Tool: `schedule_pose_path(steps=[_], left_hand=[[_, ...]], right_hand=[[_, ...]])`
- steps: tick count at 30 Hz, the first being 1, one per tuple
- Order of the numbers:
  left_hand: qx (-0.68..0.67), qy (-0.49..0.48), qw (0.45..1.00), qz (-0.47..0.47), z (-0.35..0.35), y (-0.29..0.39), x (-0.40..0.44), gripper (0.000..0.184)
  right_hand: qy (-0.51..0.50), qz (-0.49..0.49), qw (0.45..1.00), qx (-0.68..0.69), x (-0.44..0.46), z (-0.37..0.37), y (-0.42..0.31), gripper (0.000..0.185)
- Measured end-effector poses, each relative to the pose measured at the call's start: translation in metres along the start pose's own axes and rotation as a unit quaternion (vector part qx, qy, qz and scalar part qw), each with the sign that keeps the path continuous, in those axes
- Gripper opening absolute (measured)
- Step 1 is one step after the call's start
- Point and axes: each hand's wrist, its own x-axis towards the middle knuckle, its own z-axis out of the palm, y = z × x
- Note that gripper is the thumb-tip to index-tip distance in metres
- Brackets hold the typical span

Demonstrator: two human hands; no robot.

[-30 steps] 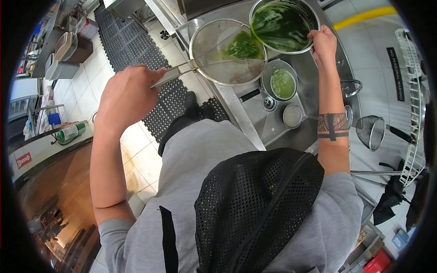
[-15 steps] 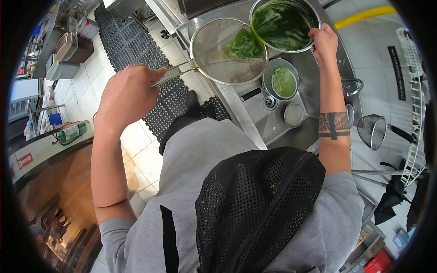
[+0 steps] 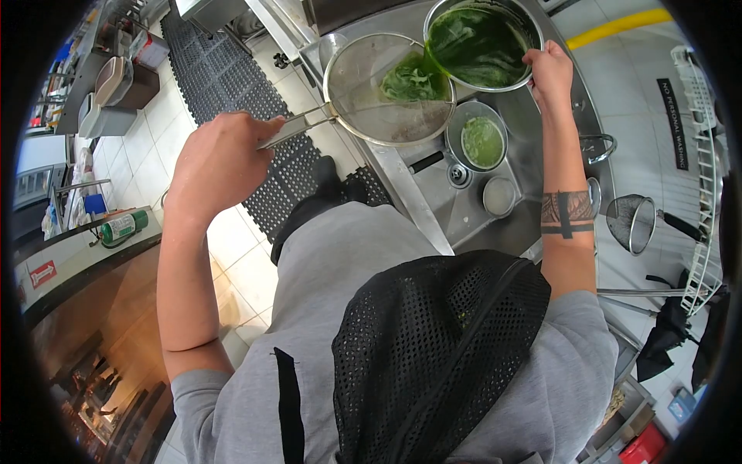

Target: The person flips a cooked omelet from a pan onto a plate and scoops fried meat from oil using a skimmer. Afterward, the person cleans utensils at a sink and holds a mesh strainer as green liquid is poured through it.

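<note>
My left hand (image 3: 224, 162) is closed around the wire handle of a large round mesh strainer (image 3: 355, 89), held level over the sink's edge. Wet leafy greens (image 3: 416, 80) lie in a clump on its mesh. At the far side of the sink, my right hand (image 3: 551, 73) grips the rim of a metal pot (image 3: 538, 32). The pot tilts toward the strainer, its lip over the mesh, with dark green liquid and leaves (image 3: 471, 39) inside. Beneath them, a round container (image 3: 504, 133) of frothy green liquid sits in the sink.
A small cup (image 3: 498, 196) stands in the metal sink (image 3: 456, 213) near the drain (image 3: 459, 175). A black handle (image 3: 427, 162) reaches toward the sink's front edge. The faucet (image 3: 601, 148) is at right; a smaller strainer (image 3: 632, 224) hangs beyond. Black mats (image 3: 209, 69) cover the floor.
The clump of greens in the strainer looks fuller and leafier, and the leaves in the pot have shifted. Both hands stay almost in place.
</note>
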Motion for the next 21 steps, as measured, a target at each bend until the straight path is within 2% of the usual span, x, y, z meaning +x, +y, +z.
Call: schedule_pose_path(steps=[21], left_hand=[[-0.006,0.006,1.000,0.012,-0.002,-0.006,0.002,0.043]], right_hand=[[0.000,-0.003,1.000,-0.021,-0.006,0.002,-0.011,0.026]])
